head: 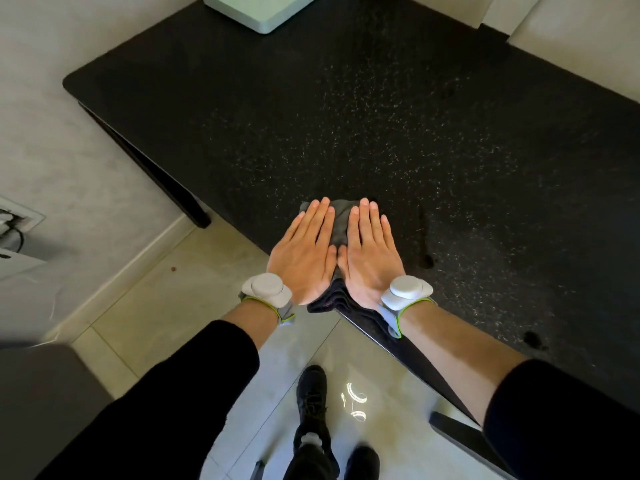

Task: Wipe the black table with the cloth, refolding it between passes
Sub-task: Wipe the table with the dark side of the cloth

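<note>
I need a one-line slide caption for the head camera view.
Left hand and right hand press flat on a folded grey cloth at the near edge of the speckled black table.

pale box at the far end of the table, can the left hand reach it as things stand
Probably, with a long lean: nothing stands on the table between the left hand, flat on the cloth at the near edge, and the pale box.

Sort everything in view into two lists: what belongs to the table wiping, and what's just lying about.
Belongs to the job:
cloth, pressed flat under both palms
black table
left hand
right hand

Just lying about:
white box on the table's far edge
pale cushions beyond the table's far right side
</note>
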{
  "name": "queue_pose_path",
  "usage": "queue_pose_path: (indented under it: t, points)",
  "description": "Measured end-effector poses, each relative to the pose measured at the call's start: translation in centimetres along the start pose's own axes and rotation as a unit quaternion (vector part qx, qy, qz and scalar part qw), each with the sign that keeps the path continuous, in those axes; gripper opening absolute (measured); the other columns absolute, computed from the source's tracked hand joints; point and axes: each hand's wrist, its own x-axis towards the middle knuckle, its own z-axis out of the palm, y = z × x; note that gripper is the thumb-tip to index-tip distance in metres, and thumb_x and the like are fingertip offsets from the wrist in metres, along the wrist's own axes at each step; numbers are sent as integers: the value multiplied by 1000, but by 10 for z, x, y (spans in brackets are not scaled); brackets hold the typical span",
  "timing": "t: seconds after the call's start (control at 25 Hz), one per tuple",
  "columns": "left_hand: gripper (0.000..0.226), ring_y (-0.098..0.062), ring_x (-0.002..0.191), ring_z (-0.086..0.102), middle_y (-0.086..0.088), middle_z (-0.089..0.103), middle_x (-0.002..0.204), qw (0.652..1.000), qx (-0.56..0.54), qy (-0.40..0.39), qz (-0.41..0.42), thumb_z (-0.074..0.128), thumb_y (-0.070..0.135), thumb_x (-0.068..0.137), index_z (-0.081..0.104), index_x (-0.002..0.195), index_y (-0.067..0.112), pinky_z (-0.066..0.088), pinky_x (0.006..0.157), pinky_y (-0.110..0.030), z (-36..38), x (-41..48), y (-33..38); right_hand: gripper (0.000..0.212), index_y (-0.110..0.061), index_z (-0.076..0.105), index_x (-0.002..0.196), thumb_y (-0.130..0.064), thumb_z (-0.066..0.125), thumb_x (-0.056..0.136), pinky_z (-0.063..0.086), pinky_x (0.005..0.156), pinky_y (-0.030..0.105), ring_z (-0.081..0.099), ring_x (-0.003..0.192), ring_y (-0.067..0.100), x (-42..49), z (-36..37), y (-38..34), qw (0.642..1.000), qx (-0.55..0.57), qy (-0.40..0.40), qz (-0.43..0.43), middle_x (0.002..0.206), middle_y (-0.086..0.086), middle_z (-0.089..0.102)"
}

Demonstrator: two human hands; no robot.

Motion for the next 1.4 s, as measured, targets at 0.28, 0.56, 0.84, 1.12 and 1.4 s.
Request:
queue_pose_path:
  t: [0.28, 0.56, 0.84, 1.12, 1.4]
  points:
    - [63, -25, 156, 7, -16, 12, 167, 999, -2, 6, -34, 16, 33, 104, 16, 158, 0, 15, 126, -41, -2, 45, -93, 71, 6, 11, 156, -38, 11, 101, 11, 126, 50, 3, 155, 37, 99, 8, -47, 1000, 4, 3, -18, 165, 27, 6]
    - [63, -27, 155, 12, -17, 16, 166, 999, -11, 18, -44, 17, 33, 104, 19, 157, -1, 17, 126, -42, -2, 62, -127, 71, 6, 12, 156, -37, 13, 100, 10, 126, 49, 4, 155, 37, 137, 12, -66, 1000, 10, 10, -16, 165, 26, 7]
    - [65, -32, 154, 14, -21, 18, 165, 999, -3, 14, -46, 18, 34, 103, 22, 155, -4, 17, 125, -46, 0, 49, -99, 72, 6, 10, 156, -37, 6, 99, 8, 127, 46, 2, 156, 34, 101, 7, -53, 999, 31, 1, -22, 166, 25, 5]
    - [65, -33, 154, 14, -23, 17, 164, 1000, -4, 5, -14, 18, 34, 103, 21, 155, -5, 17, 125, -46, 2, 4, -3, 70, 7, 13, 156, -36, 13, 101, 12, 126, 47, 5, 155, 36, -1, 1, -5, 1000, 29, 11, 3, 165, 26, 9]
    - [67, -31, 155, 9, -21, 13, 166, 1000, -18, -14, 17, 14, 36, 102, 17, 156, -3, 16, 125, -45, 5, -31, 98, 70, 7, 9, 156, -37, 10, 102, 7, 127, 45, 0, 155, 35, -101, -9, 49, 999, 10, 4, 36, 166, 25, 3]
